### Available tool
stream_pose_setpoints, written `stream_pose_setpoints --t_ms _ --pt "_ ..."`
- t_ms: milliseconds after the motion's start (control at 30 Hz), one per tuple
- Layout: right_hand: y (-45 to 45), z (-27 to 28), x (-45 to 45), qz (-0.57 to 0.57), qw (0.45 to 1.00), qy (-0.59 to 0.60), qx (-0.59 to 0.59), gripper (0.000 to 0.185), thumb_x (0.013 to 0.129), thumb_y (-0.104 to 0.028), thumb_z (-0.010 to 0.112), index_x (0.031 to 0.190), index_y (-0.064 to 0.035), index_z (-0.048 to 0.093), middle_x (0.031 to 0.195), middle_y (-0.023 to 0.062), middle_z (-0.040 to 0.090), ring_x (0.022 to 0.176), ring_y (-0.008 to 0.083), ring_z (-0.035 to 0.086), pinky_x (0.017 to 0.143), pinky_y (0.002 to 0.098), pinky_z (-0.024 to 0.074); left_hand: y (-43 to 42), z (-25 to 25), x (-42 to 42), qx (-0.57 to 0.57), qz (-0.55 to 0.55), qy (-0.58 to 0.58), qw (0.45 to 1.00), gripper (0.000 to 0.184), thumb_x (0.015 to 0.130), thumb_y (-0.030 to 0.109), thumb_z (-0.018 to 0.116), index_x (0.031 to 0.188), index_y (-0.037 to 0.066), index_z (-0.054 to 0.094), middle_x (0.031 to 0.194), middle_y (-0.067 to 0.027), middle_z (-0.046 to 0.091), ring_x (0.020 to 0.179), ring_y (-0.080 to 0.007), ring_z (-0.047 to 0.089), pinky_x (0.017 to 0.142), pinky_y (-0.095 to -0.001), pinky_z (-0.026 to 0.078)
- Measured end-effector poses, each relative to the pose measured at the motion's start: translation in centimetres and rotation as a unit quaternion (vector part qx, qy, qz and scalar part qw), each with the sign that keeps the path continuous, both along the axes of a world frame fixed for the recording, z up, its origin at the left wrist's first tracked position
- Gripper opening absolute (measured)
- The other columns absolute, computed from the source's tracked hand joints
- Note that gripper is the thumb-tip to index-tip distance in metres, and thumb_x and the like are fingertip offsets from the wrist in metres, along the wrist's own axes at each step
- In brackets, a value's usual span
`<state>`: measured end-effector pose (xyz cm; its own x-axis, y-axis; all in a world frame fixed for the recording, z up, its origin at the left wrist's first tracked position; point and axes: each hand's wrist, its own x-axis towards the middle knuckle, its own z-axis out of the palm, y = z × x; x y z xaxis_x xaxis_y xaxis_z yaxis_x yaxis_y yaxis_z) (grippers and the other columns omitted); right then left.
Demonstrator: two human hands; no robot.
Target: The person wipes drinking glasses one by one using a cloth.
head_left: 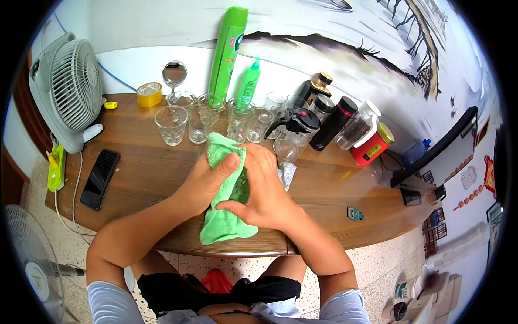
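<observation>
A fluffy green cloth (226, 227) is bunched between my two hands above the front part of the wooden table. My left hand (204, 181) grips its left side, with the thumb pressed over the upper part. On the other side, my right hand (263, 186) is wrapped around the cloth, thumb pointing left. Whether something is inside the folds I cannot make out. Just beyond my hands stand several clear drinking glasses (172, 125) and a glass teapot with a black lid (303, 120). A crumpled silvery piece (287, 175) lies behind my right hand.
Along the back are a tall green spray can (227, 56), a green bottle (249, 83), a black flask (333, 124) and a red tin (373, 144). Leftward are a fan (73, 89), tape (149, 94) and a phone (100, 179). A teal keyring (355, 214) lies right.
</observation>
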<state>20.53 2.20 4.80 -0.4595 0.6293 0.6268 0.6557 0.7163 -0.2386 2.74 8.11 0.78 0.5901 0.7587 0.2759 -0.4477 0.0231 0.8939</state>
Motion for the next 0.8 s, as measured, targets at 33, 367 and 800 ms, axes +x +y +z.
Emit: stream_pose_setpoints --t_ms 33,367,800 --pt "0.0 -0.6 -0.3 -0.001 1.0 0.021 -0.012 0.097 0.069 -0.024 0.098 0.145 0.0038 0.045 0.143 0.0258 0.047 0.135 0.0491 0.048 0.117 0.0607 0.0358 0.0 0.1 0.0 0.007 -0.006 0.005 1.0 0.082 0.101 0.065 0.063 0.15 0.002 0.045 0.14 -0.0106 0.06 0.13 -0.018 0.06 0.109 -0.0384 0.052" --pt "0.9 0.4 0.9 0.163 0.98 0.098 -0.059 0.073 0.068 -0.008 0.097 0.117 -0.0092 0.043 0.145 0.0203 0.05 0.144 0.0471 0.049 0.128 0.0609 0.0317 0.8 0.1 -0.9 -0.074 -0.189 -0.07 0.977 0.108 0.082 0.086 0.056 0.159 0.013 0.037 0.131 -0.0037 0.06 0.129 -0.0185 0.061 0.115 -0.0454 0.052" --pt "0.7 -1.1 -0.1 0.031 0.998 0.061 -0.009 0.098 0.06 -0.011 0.097 0.141 -0.0013 0.043 0.153 0.0283 0.044 0.148 0.0519 0.043 0.124 0.0588 0.0378 0.5 -0.1 -0.3 -0.018 -0.082 0.001 0.996 0.092 0.097 0.071 0.061 0.16 0.008 0.037 0.15 -0.0091 0.055 0.137 -0.0191 0.056 0.116 -0.0407 0.048"
